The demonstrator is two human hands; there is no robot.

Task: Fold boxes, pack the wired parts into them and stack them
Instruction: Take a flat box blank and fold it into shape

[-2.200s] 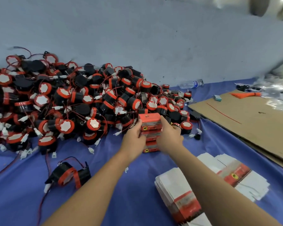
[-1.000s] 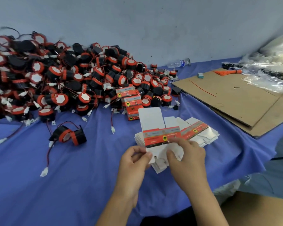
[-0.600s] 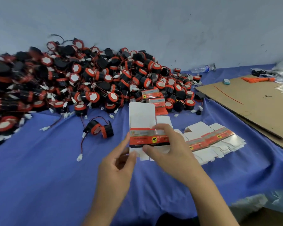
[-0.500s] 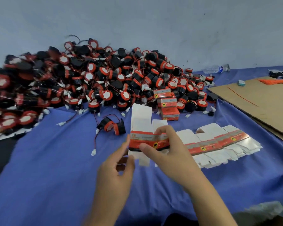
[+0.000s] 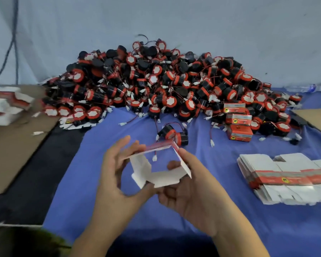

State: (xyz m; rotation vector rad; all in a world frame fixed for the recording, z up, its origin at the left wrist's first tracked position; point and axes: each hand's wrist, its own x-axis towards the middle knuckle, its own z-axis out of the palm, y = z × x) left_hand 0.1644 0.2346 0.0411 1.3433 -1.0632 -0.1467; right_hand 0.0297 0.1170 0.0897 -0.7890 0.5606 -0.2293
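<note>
Both hands hold one white and red box blank (image 5: pixel 161 173), spread open into a square tube above the blue cloth. My left hand (image 5: pixel 119 175) grips its left wall between thumb and fingers. My right hand (image 5: pixel 191 191) pinches its right wall. Just behind the box lie two loose black and red wired parts (image 5: pixel 172 134). A big heap of the same wired parts (image 5: pixel 165 84) fills the back. Three closed red boxes (image 5: pixel 238 125) are stacked at the heap's right foot. A pile of flat box blanks (image 5: pixel 285 180) lies at the right.
Brown cardboard (image 5: pixel 13 145) covers the table's left side, with more boxes (image 5: pixel 6 104) on it at the far left. Another cardboard sheet (image 5: pixel 317 119) shows at the right edge. A clear bottle (image 5: pixel 308 88) lies by the wall. The blue cloth (image 5: pixel 93 145) covers the middle.
A flat blank was lifted from the pile and has been opened into a tube between both hands. The view has swung left, so the heap and pile sit further right.
</note>
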